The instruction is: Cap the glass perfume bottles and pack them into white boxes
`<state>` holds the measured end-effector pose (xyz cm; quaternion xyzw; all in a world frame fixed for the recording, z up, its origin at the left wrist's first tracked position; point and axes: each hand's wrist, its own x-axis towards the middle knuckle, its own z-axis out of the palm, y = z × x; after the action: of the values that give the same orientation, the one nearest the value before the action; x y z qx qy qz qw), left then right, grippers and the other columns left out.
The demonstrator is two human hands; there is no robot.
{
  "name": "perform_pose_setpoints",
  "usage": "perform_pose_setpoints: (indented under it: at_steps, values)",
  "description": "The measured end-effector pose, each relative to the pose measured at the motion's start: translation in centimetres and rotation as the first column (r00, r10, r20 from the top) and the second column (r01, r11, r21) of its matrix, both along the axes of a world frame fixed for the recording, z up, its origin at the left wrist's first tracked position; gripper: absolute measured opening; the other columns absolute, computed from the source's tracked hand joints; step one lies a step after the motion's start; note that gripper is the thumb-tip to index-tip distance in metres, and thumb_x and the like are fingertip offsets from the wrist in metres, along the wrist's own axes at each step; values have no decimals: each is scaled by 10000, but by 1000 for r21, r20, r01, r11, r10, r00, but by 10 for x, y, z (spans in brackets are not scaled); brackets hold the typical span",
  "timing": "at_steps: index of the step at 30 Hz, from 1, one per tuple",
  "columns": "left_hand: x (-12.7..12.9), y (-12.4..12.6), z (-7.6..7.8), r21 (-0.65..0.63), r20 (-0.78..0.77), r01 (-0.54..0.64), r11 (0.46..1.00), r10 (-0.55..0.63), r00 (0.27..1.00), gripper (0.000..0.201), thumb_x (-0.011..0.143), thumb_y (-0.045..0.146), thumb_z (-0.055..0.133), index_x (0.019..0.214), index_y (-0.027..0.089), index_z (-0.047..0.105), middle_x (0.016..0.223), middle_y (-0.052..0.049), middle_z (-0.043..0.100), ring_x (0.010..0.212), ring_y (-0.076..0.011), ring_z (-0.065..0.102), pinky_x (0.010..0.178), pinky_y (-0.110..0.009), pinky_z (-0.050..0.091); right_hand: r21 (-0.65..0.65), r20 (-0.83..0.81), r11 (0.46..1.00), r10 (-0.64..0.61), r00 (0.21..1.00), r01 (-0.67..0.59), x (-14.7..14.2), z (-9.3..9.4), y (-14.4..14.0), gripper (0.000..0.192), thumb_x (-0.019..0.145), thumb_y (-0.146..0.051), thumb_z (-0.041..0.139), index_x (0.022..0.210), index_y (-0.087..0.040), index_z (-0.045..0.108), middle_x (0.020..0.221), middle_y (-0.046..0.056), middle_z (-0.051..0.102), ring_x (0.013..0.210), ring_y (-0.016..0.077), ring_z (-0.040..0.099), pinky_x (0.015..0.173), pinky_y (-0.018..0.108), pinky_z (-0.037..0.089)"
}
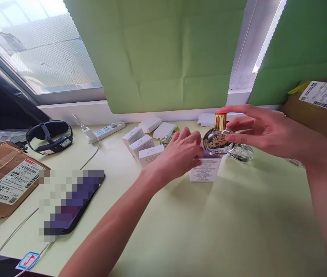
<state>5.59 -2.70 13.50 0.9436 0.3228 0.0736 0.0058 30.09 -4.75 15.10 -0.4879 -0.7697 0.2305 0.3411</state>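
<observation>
My right hand (255,132) grips a clear glass perfume bottle (219,141) with a gold cap, fingers at the cap and thumb against the glass. The bottle is upright, just above a small white box (203,171) with fine print on its front. Curled around the left side of that box is my left hand (182,148), its thumb near the top edge; the far fingertips are hidden. Another glass bottle (242,153) lies on the table below my right hand. Part of a further bottle (166,140) shows behind my left hand.
Several closed white boxes (141,143) stand left of my hands, with white cartons (150,125) behind. A power strip (109,130), a headset (50,138), a phone (78,204) and a brown parcel (7,181) occupy the left. Another parcel (310,115) is at right.
</observation>
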Motion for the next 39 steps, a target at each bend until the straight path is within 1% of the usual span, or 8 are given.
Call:
perform_pose_setpoints:
  at_steps: [5,10,13,16,18,25,33,39]
  values:
    - [-3,0,-1,-56,82,-65,996,70,994,151,908,351,651,936,253,762,1230,-83,436,1173,-283,396,1002,-447,402,-45,100,999,10,995,-5,-1,2,-1,591,846,-548,685,1403,-503,492,1099,24,716,1081,256,665,733,338,560]
    - [-8,3,0,-125,186,-35,991,58,981,233,978,339,530,1011,287,755,1204,-84,434,1250,-270,410,1016,-403,418,-39,132,999,29,991,-24,-3,2,2,568,851,-539,675,1392,-502,507,1153,23,727,1123,321,660,746,401,579]
    - [-10,5,0,-194,172,-33,980,67,983,245,989,341,505,1029,280,739,1146,-74,499,1104,-231,531,920,-360,455,5,157,1000,27,987,-28,-4,1,2,556,846,-531,680,1379,-500,523,1171,9,727,1160,347,642,752,412,575]
    - [-12,8,0,-261,127,-27,965,62,990,249,995,332,478,1041,266,714,1045,-58,560,886,-185,585,798,-323,462,25,190,999,21,982,-26,-6,2,1,544,849,-542,674,1371,-507,527,1168,-3,726,1160,343,642,767,411,564]
    - [-12,10,0,-267,116,-8,964,40,992,231,988,312,484,1033,256,704,1026,-54,576,857,-176,591,759,-302,455,31,196,999,21,980,-28,-9,2,1,542,851,-548,669,1372,-504,528,1137,-1,732,1131,337,656,777,415,560]
    - [-15,16,-2,-283,161,1,959,46,986,83,927,251,590,983,216,639,1035,-31,622,914,-171,630,785,-288,452,29,162,999,26,987,-31,-14,3,2,535,848,-525,676,1364,-504,537,1178,-8,717,1120,329,656,760,409,570]
    - [-13,20,-1,-350,150,-110,930,172,974,237,831,387,717,971,229,609,1002,-14,674,992,-222,627,835,-323,447,50,187,999,-27,982,18,-20,3,1,528,865,-568,636,1375,-506,516,1098,17,730,997,317,693,727,418,548]
    - [-12,22,-2,-385,158,-150,911,225,961,314,772,423,750,978,237,602,944,-8,675,977,-231,603,748,-306,450,80,236,997,-12,972,-7,-22,3,0,511,878,-581,602,1377,-516,509,1107,3,714,984,285,679,690,368,518]
